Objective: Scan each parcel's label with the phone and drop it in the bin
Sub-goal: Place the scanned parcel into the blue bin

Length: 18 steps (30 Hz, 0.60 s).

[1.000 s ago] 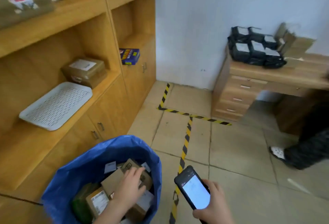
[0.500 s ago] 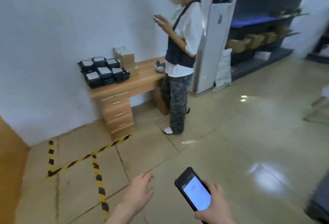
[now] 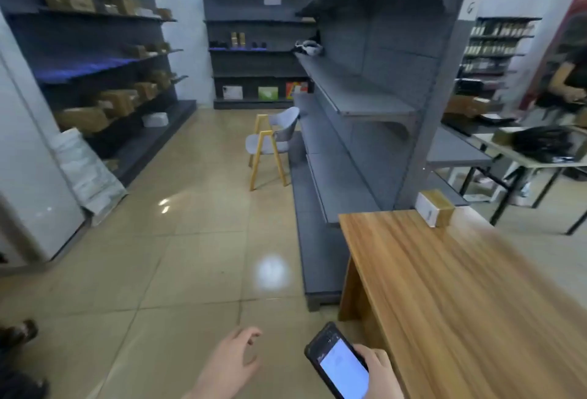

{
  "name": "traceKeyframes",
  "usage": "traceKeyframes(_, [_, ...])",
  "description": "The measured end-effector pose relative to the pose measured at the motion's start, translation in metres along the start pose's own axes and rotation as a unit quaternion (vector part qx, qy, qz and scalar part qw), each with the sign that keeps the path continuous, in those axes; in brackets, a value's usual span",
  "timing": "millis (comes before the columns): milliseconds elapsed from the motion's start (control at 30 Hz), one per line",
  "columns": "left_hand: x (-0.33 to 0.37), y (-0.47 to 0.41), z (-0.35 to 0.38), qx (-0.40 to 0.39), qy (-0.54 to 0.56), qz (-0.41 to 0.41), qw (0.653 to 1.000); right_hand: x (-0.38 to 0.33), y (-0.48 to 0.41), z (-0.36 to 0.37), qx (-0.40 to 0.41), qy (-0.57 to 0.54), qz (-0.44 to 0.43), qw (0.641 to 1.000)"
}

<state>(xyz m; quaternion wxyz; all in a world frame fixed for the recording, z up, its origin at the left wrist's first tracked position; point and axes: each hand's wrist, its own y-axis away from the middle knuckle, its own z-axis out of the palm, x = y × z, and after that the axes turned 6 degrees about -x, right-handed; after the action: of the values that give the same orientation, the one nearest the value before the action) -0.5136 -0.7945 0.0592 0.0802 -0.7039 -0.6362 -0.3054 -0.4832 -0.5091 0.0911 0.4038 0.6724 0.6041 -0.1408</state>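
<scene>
My right hand (image 3: 379, 373) grips a black phone (image 3: 338, 363) with a lit white screen, low in the view beside the near corner of a wooden table (image 3: 460, 297). My left hand (image 3: 230, 363) hangs over the floor to the left of the phone, fingers loosely curled and holding nothing. One small brown parcel (image 3: 434, 207) with a white label on its side stands at the table's far edge. The bin is out of view.
A grey metal shelf unit (image 3: 359, 106) runs along behind the table's far left. A grey chair with yellow legs (image 3: 270, 144) stands in the aisle. Shelves with cardboard boxes (image 3: 104, 103) line the left wall. A person (image 3: 571, 74) stands at the far right by another table.
The view has swung right, from the blue bin and wooden shelves past a desk to the aisle and wooden table. My left hand left the parcel in the bin and now hangs free.
</scene>
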Motion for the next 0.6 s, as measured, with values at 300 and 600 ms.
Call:
traceKeyframes(300, [0.127, -0.211, 0.026, -0.139, -0.093, 0.192, 0.967, 0.083, -0.034, -0.092, 0.158, -0.087, 0.210, 0.961])
traceKeyframes(600, [0.274, -0.353, 0.064, -0.218, -0.148, 0.275, 0.924, 0.143, -0.071, -0.184, 0.193, -0.147, 0.310, 0.919])
